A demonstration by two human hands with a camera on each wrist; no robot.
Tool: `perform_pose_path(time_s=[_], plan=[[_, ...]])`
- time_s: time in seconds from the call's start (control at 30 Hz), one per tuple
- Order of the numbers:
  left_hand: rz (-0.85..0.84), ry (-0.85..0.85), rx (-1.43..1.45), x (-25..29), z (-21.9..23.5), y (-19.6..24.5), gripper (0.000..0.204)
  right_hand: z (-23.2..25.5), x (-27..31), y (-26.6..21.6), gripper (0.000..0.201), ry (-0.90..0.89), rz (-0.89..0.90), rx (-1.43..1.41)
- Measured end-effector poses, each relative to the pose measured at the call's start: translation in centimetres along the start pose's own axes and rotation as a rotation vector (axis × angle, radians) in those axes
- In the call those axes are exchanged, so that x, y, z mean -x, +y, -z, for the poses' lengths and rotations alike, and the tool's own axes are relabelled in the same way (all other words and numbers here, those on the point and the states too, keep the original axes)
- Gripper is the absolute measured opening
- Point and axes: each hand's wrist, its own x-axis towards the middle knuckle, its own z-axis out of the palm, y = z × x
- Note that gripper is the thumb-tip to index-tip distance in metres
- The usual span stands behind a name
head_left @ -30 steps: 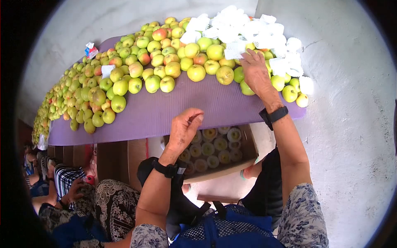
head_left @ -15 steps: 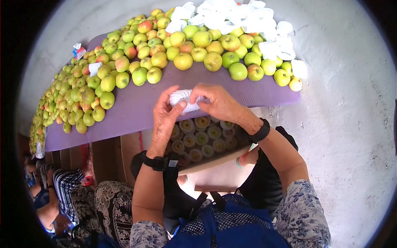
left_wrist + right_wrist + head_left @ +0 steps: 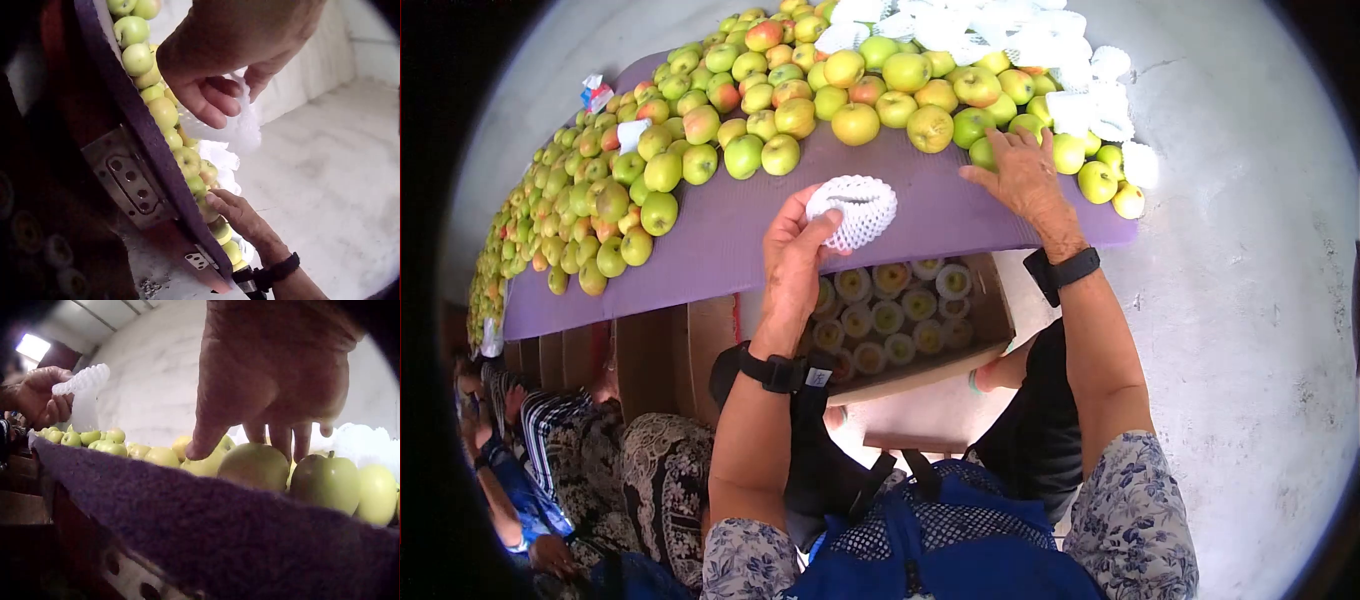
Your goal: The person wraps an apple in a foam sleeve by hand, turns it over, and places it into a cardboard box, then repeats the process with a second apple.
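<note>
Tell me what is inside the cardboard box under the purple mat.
The cardboard box holds rows of apples in white foam nets, seen from above. The purple mat covers its far end, and the left hand hides the left part, so what lies there cannot be seen.

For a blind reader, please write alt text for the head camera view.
A person's left hand holds up a white foam fruit net while the right hand reaches onto green-yellow apples piled on a purple mat. Below sits a cardboard box of netted apples.
</note>
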Motion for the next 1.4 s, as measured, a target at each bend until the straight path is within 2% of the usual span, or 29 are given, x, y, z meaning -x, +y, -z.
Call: perform_pose_path(time_s=[0.07,0.17,0.23,0.37,0.5,0.57,0.7,0.77,0.8,0.87,0.9,0.97,1.1,1.17,1.27,1.4], plan=[[-0.017,0.032,-0.001,0.0,0.0,0.0,0.029,0.4,0.0,0.1,0.058,-0.067,0.019,0.033],[-0.004,0.033,0.107,-0.1,0.2,-0.3,0.03,1.6,0.2,-0.9,0.056,-0.108,0.116,-0.101],[-0.002,0.037,0.159,-0.3,0.5,-0.5,0.031,2.3,0.4,-1.4,0.054,-0.181,0.045,-0.229],[0.002,-0.004,0.267,-0.4,0.8,-0.4,0.03,1.8,0.6,-1.1,0.054,-0.155,0.073,-0.31],[0.013,-0.031,0.276,-0.6,1.0,-0.8,0.03,1.6,0.9,-0.8,0.055,-0.12,0.112,-0.324],[0.023,-0.037,0.277,-0.6,1.0,-0.8,0.03,2.4,0.7,-1.1,0.058,-0.245,0.045,-0.304],[0.034,-0.074,0.352,-0.8,1.1,-0.8,0.031,2.1,0.6,-1.2,0.059,-0.201,-0.002,-0.202],[0.035,-0.088,0.39,-0.9,1.2,-0.7,0.031,1.8,0.2,-1.0,0.058,-0.268,-0.25,-0.719],[0.012,-0.061,0.366,-0.8,1.0,-0.7,0.033,2.3,0.1,-1.4,0.058,-0.271,-0.245,-0.718],[-0.01,-0.028,0.344,-0.8,0.5,-0.8,0.035,3.4,0.2,-2.3,0.054,-0.288,-0.356,-1.508],[-0.041,0.026,0.295,-0.7,0.2,-0.8,0.035,3.7,0.2,-2.9,0.054,-0.293,-0.356,-1.507],[-0.069,0.077,0.245,-0.8,-0.2,-1.1,0.036,4.1,0.3,-4.2,0.057,-0.314,-0.242,-1.753],[-0.071,0.125,0.116,-0.7,-0.2,-1.5,0.034,4.2,0.3,-5.9,0.059,-0.385,-0.165,-1.759],[-0.072,0.131,0.098,-0.7,0.0,-1.5,0.032,4.9,0.7,-6.6,0.06,-0.277,-0.057,-1.568],[-0.07,0.117,0.089,-0.4,-0.1,-1.5,0.032,7.0,1.7,-8.5,0.063,-0.244,0.035,-1.484],[-0.069,0.111,0.09,0.1,-0.7,-1.2,0.033,7.2,2.5,-9.7,0.063,-0.199,0.088,-1.467]])
